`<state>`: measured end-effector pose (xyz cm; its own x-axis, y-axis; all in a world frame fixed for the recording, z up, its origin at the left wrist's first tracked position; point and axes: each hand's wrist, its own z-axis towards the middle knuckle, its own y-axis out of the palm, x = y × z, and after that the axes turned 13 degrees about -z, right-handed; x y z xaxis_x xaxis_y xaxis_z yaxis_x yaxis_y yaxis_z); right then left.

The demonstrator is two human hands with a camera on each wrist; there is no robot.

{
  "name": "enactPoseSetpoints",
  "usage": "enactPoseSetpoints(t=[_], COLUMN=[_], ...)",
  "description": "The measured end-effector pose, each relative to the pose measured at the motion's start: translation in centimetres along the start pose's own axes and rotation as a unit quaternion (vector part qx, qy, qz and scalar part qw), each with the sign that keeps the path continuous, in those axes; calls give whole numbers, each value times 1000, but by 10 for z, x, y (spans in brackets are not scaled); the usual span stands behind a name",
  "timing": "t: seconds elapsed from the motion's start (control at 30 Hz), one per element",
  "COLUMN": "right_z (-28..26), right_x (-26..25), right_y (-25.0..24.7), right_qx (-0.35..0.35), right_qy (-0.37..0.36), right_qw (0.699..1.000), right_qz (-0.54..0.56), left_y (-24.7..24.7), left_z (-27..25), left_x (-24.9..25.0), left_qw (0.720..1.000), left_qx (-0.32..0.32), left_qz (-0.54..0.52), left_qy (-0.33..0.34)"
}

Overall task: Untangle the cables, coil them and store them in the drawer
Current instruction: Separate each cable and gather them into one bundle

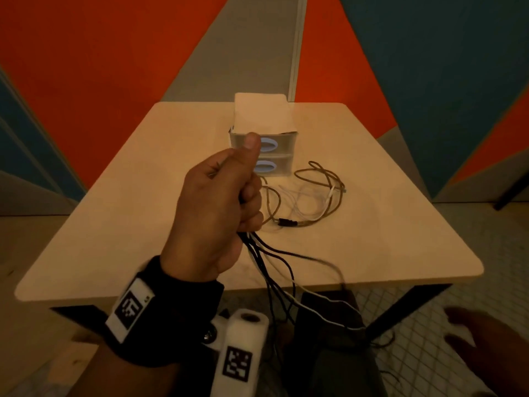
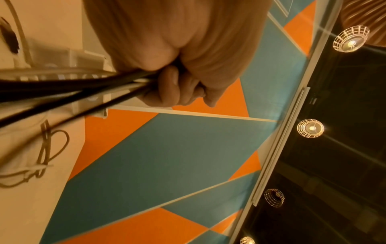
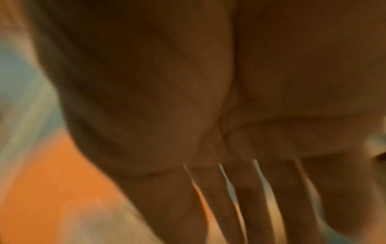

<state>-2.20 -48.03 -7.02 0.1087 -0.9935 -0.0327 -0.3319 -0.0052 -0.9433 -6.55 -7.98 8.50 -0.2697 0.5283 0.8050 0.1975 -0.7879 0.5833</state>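
My left hand [image 1: 229,190] is raised over the table in a fist, gripping a bundle of black and white cables [image 1: 282,270] that hangs off the near table edge. The left wrist view shows the fingers [image 2: 173,89] curled round those black cables [image 2: 73,92]. A tangle of brown and white cables [image 1: 315,193] lies on the table in front of a small two-drawer unit [image 1: 264,133], both drawers closed. My right hand [image 1: 483,342] is low at the right, off the table, fingers spread and empty. In the blurred right wrist view its fingers [image 3: 240,198] are straight.
The light wooden table [image 1: 128,210] has rounded corners and dark legs. A wrist-mounted camera body [image 1: 240,351] sits below my left wrist. Tiled floor lies to the right, orange and teal wall panels behind.
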Motion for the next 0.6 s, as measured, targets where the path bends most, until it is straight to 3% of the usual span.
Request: enactPoseSetpoints(t=[0.03,0.1,0.17,0.27,0.33,0.4,0.47,0.6], right_z=[-14,-41,-61,-54,-43,-37,-29,-15], right_x=[-29,-94,-157,-222,-237,-237,-223,-173], right_y=[-28,-74,-106,-108,-96,-82,-59,-8], right_qx=[91,142,106,72,64,37,37,136], right_qy=[-77,-156,-244,-396,-417,-419,-425,-380], right_qw=[993,965,927,866,835,824,831,875], right_qz=[17,157,265,295,353,379,356,267], left_y=[4,14,24,34,35,27,14,-2], left_z=[-3,-7,-12,-20,-22,-22,-17,-6], left_x=[-1,-4,-5,-1,8,22,39,64], left_qw=[1000,999,999,996,996,998,999,997], left_qx=[-10,-28,-49,-86,-85,-55,-15,31], left_qz=[-5,-16,-18,-13,-9,-12,-13,-52], left_qy=[-2,-7,-10,-5,13,34,45,56])
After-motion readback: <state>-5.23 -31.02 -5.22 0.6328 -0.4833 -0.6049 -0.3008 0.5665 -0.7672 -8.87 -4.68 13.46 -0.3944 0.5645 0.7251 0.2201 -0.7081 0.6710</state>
